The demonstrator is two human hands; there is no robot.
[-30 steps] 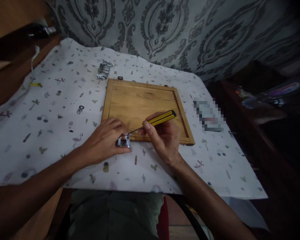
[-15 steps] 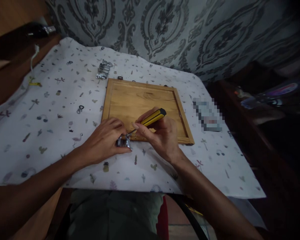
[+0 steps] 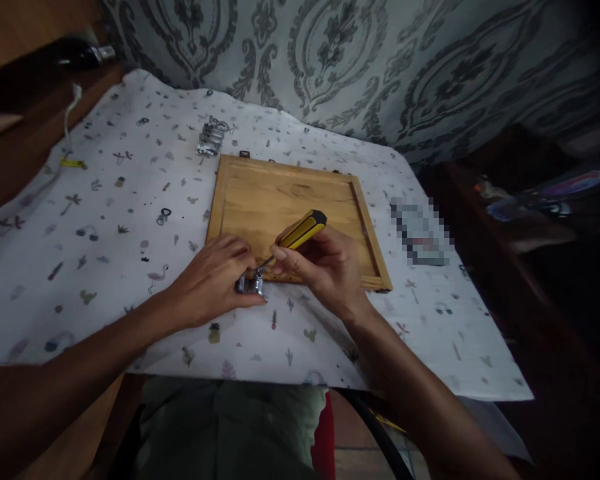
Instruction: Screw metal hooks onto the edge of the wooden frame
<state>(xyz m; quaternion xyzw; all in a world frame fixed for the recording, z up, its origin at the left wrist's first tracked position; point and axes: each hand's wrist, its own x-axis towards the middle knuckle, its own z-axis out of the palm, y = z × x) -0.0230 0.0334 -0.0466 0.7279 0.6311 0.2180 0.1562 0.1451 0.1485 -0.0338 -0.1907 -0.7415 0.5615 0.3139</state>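
While left hand (image 3: 215, 277) clamps metal hinge (image 3: 257, 286) (probably; view's dim), right hand (image 3: 336, 270) grips screwdriver (image 3: 303, 231), now steeper: work reads as ongoing.

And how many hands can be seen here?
2: the left hand, holding a metal fitting at the near edge of the wooden panel; the right hand, above it, with a yellow screwdriver. No other hand shows.

a dull green garment (image 3: 225, 427), softly creased, with a faint line near its middle, showed at the frame's bottom centre; left hand (image 3: 213, 280), right hand (image 3: 327, 270) and both forearms (image 3: 405, 373) were bare.
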